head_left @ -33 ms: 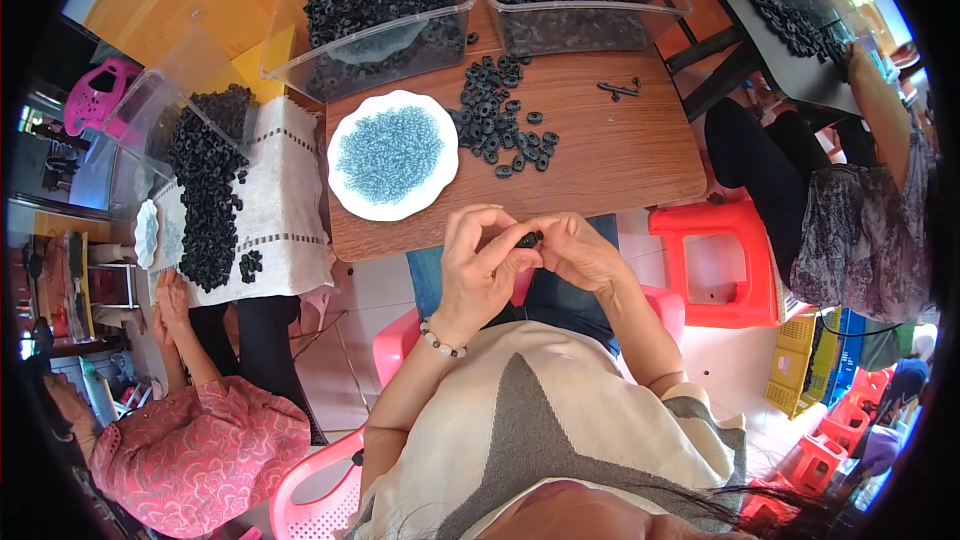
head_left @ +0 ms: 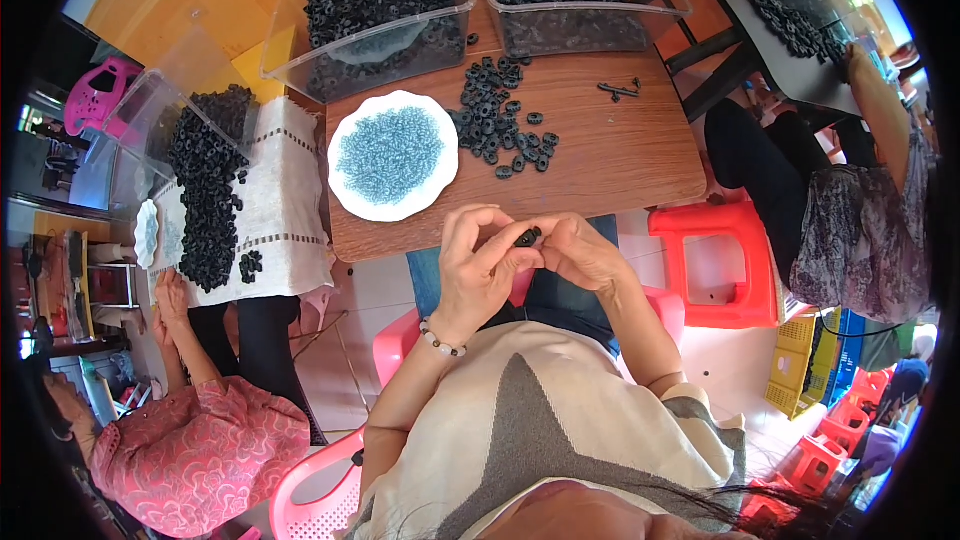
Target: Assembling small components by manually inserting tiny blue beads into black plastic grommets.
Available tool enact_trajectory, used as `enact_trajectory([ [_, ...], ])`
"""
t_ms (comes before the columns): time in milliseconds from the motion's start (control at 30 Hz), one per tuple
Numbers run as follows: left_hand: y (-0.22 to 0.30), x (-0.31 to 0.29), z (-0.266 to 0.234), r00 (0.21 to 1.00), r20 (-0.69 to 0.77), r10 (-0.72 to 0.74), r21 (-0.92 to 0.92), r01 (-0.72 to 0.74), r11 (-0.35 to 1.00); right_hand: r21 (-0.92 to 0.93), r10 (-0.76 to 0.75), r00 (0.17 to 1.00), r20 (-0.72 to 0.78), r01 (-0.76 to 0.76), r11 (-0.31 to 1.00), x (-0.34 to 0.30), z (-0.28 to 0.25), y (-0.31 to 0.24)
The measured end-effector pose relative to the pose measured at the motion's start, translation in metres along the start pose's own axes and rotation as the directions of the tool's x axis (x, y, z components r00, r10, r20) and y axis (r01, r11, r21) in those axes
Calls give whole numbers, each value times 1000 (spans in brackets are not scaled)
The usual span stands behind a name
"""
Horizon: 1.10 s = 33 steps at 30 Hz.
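Observation:
In front of my chest, just off the table's near edge, a small black oval part [head_left: 527,238] is pinched between the fingers of my left hand [head_left: 478,268]. Opposite it, my right hand [head_left: 586,254] is closed, thumb and fingertips pressed together against the same part. Whether the right fingertips also hold something tiny is hidden. On the brown table [head_left: 610,165] beyond my hands lies a loose pile of similar black oval parts [head_left: 488,115]. Left of the pile stands a white scalloped plate [head_left: 345,198] heaped with small clear bluish pieces [head_left: 392,155].
Two clear bins [head_left: 370,35] [head_left: 580,5] of black parts stand along the far edge. Thin dark sticks [head_left: 620,90] lie at right. A person in pink [head_left: 205,450] sits left by another parts pile [head_left: 205,210]; another person [head_left: 860,230] works right. A red stool [head_left: 715,315] stands right.
The black part has turned slightly between my fingertips. My hands stay in nearly the same place, and the things on the table have not moved.

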<state>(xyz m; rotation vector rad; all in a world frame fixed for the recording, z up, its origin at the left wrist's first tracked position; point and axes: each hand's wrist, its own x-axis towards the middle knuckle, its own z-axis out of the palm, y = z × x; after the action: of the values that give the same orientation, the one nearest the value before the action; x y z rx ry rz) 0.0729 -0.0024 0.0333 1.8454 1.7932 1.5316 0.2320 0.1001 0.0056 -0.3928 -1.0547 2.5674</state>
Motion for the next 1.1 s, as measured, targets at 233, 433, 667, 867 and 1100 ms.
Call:
enact_trajectory([
  [233,-4,3,-8,999,-54,2,71,2,997,-251,-111,978,-179,64,966,-2,-3,-15],
  [433,-7,6,-3,998,-66,7,99,0,995,-465,-152,968,-198,44,884,13,10,-31],
  [667,-20,3,-1,980,-150,-127,-23,125,992,-782,-508,857,-92,253,570,67,3,-96],
  [867,-21,-7,3,979,-89,-184,-102,175,979,-994,-903,422,78,102,-38,133,-17,-212],
  [1100,-27,-13,0,971,-60,-230,-119,221,968,-998,-739,671,57,29,-50,137,-43,-157],
])
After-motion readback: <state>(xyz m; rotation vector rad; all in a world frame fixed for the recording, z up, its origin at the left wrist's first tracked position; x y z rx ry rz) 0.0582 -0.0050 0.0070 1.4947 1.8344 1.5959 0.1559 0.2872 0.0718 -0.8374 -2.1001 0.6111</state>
